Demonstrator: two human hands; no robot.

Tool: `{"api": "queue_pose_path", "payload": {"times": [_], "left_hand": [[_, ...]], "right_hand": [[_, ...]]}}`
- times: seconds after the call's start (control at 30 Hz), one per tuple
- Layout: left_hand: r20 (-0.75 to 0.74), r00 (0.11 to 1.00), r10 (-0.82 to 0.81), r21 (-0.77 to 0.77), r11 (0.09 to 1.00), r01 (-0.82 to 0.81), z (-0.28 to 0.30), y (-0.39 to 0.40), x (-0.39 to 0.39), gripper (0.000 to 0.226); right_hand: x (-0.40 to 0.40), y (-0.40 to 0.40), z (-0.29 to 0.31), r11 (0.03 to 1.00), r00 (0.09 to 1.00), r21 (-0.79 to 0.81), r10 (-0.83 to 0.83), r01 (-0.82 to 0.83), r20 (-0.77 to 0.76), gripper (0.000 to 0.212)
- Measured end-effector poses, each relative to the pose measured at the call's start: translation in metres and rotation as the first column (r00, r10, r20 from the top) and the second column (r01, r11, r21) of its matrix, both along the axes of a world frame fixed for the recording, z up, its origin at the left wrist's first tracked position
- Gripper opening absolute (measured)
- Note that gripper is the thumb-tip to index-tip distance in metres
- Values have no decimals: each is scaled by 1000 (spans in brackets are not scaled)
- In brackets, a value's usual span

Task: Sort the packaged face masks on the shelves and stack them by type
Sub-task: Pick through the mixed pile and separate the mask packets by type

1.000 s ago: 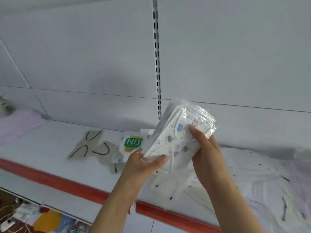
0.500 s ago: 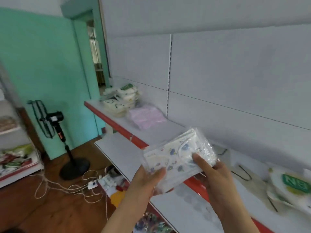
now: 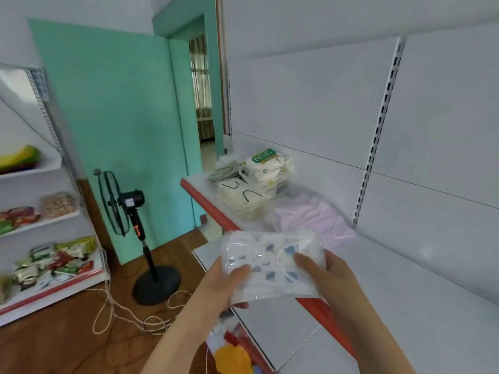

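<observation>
Now both hands hold one clear packet of printed masks (image 3: 271,265) in the air, in front of the near edge of the white shelf (image 3: 421,300). The left hand (image 3: 220,286) grips the packet's left end, with the thumb on top and the other fingers curled under it. The right hand (image 3: 328,276) grips the right end, the fingers closed on the plastic from the top. The packet lies almost flat and shows small blue figures. Farther along the shelf, at its far left end, stand sorted stacks: a stack of N95 packets (image 3: 266,166) with a green label, just beside it a stack of cream masks with black loops (image 3: 243,197), and nearer a pile of pink masks (image 3: 314,218). On the floor to the left stands a black fan (image 3: 121,203).
</observation>
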State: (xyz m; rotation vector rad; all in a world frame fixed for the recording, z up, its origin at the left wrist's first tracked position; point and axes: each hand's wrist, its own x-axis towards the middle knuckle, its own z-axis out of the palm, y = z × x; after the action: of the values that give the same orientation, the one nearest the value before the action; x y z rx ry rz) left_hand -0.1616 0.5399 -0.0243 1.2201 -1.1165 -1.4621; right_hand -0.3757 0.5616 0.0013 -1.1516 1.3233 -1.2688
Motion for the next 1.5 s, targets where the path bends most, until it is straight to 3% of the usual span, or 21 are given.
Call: {"api": "queue_pose_path", "payload": {"times": [0.07, 0.27, 0.43, 0.5, 0.6, 0.7, 0.87, 0.93, 1.07, 1.2, 1.3, 1.4, 1.47, 1.5], "left_hand": [[-21, 1000, -11, 6, 1000, 11, 6, -50, 8, 46], [-33, 993, 116, -27, 993, -117, 32, -182, 44, 29], [-94, 981, 169, -45, 984, -174, 35, -269, 91, 28], [-136, 977, 164, -38, 985, -171, 33, -307, 112, 28], [-159, 963, 216, -22, 975, -222, 22, -375, 152, 41], [-167, 949, 268, -38, 960, -278, 13, -452, 197, 52], [-11, 948, 319, -158, 935, -317, 14, -572, 264, 42], [50, 951, 305, -203, 936, -289, 14, -615, 278, 40], [335, 937, 103, -202, 979, -36, -3, -683, 261, 44], [564, 797, -216, -81, 946, 313, -27, -710, 224, 43], [621, 726, -293, -9, 925, 381, -32, -720, 214, 71], [751, 609, -254, 11, 928, 373, -31, -716, 210, 89], [851, 524, -27, -160, 938, 308, -23, -702, 206, 83], [842, 527, 114, -298, 913, 277, -14, -690, 202, 80]], "right_hand": [[9, -47, 3, 999, 999, -3, -32, 32, 17, 13], [56, -188, 27, 999, 999, 6, -41, 41, -35, 15], [102, -282, 43, 997, 983, 5, -74, 76, -170, 35], [119, -314, 44, 997, 972, 2, -74, 76, -224, 33], [153, -363, 41, 998, 957, -8, -60, 60, -283, 15], [198, -416, 34, 998, 947, -15, -67, 65, -315, 22], [274, -513, 33, 988, 902, -56, -157, 147, -403, 62], [294, -538, 33, 982, 887, -48, -186, 183, -422, 69], [300, -553, 24, 940, 808, -55, -319, 338, -495, 59], [289, -545, 16, 856, 700, -100, -476, 507, -531, 51], [286, -545, 11, 803, 662, -130, -560, 581, -498, 46], [283, -543, 7, 774, 620, -166, -599, 611, -507, 41], [277, -537, 9, 745, 581, -220, -640, 630, -504, 37], [273, -532, 12, 724, 557, -256, -668, 641, -494, 35]]}}
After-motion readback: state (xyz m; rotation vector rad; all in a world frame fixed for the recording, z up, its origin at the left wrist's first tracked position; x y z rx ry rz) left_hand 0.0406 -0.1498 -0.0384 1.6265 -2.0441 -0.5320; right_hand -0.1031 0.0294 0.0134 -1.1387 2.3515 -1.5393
